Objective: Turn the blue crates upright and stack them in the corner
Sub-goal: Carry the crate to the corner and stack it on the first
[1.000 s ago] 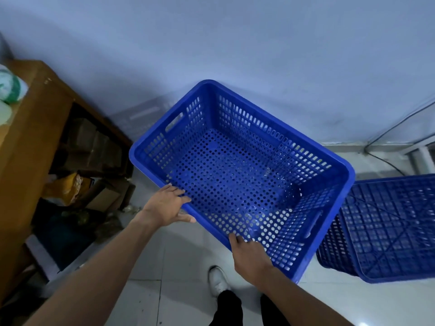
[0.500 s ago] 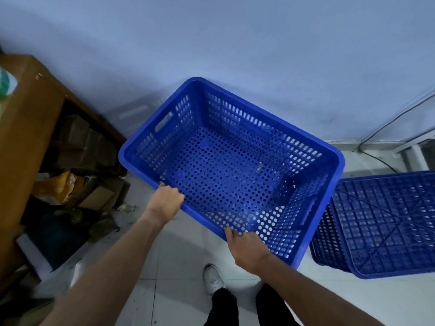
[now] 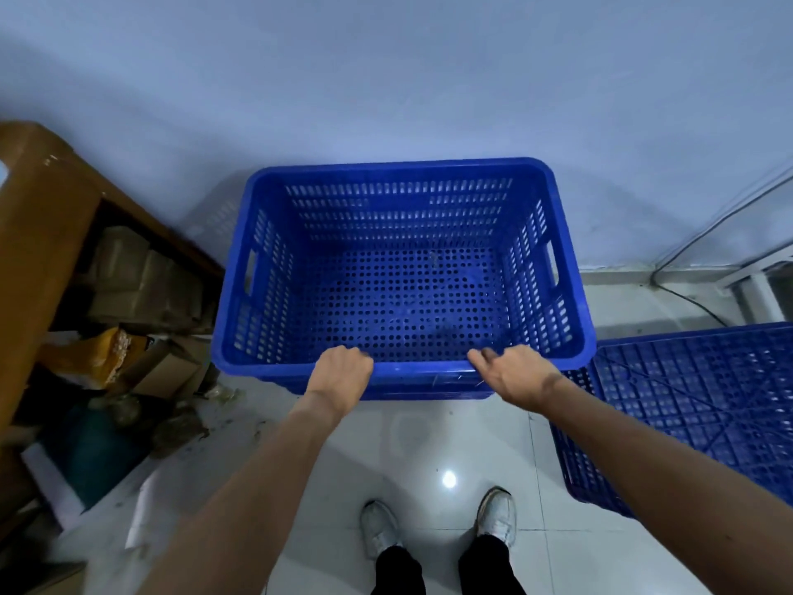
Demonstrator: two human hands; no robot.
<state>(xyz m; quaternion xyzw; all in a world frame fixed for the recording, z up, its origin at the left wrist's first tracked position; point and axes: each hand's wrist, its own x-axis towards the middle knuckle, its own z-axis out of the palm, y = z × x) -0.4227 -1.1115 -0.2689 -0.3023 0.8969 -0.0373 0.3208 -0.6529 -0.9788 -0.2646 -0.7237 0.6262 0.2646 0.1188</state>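
Gripped by left hand (image 3: 343, 373) and right hand (image 3: 517, 375), fingers curled over its near rim, is the upright crate (image 3: 403, 294); the overturned crate (image 3: 708, 401) lies rightward, nearer the right hand.

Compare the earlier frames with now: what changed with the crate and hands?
The upright blue crate, earlier held skewed, has been turned square to the wall and lowered beside the wooden shelf. The left hand closed on its near rim; the right hand still grips it. The overturned blue crate stays bottom-up.
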